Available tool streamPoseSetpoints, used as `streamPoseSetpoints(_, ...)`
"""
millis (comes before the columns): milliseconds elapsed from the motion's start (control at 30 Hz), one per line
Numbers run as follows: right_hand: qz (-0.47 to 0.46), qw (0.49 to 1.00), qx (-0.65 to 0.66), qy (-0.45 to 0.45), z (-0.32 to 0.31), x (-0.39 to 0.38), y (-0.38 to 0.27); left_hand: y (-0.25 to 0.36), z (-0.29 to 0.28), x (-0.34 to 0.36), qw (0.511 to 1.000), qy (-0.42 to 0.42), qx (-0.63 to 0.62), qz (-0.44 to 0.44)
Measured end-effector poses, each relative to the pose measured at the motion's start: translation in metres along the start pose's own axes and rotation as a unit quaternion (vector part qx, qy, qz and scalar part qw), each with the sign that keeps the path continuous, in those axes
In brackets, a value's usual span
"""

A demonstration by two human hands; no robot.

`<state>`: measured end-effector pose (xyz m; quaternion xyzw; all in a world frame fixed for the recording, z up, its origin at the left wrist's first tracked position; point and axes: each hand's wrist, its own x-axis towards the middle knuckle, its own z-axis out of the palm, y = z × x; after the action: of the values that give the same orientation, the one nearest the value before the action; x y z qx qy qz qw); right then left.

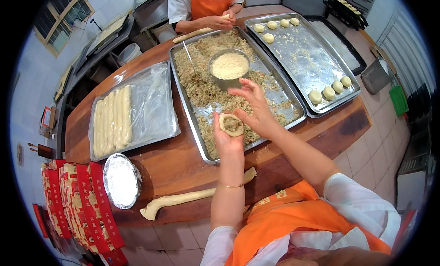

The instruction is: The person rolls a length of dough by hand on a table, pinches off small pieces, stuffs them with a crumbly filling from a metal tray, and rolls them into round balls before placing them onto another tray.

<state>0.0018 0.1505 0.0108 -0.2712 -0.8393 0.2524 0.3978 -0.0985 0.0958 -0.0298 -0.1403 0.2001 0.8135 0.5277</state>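
A round of pale dough point(231, 125), shaped like a cup with crumbly filling inside, rests in my left hand point(224, 138), whose fingers curl round its side. My right hand point(257, 111) is just beside it, fingers spread and holding nothing. Both hands are over the near part of a large metal tray point(197, 140) heaped with brownish crumbly filling point(195, 59). In that tray stands a metal bowl point(222, 84) of pale yellow crumbs, with a thin metal handle point(188, 55) sticking up from the filling to its left. A long dough rope point(183, 199) lies along the table's near edge.
At the left, a plastic-lined tray point(153, 101) holds several dough ropes point(111, 121). Near it stands a bowl of white powder point(122, 180). Several dough balls point(328, 92) sit on the right tray point(298, 55). Across the table, a co-worker's hands point(222, 22) hold dough. Red packaging point(94, 206) is stacked lower left.
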Motion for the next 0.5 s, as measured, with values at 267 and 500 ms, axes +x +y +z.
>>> streamPoseSetpoints(267,0.177,0.878,0.408,-0.177,-0.004,-0.015,0.003,0.002,-0.004,-0.009,0.999,0.024,0.000,-0.021)
streamPoseSetpoints(500,0.200,0.898,0.353,-0.171,0.010,-0.033,0.000,-0.008,-0.006,-0.013,0.999,0.009,0.039,0.004)
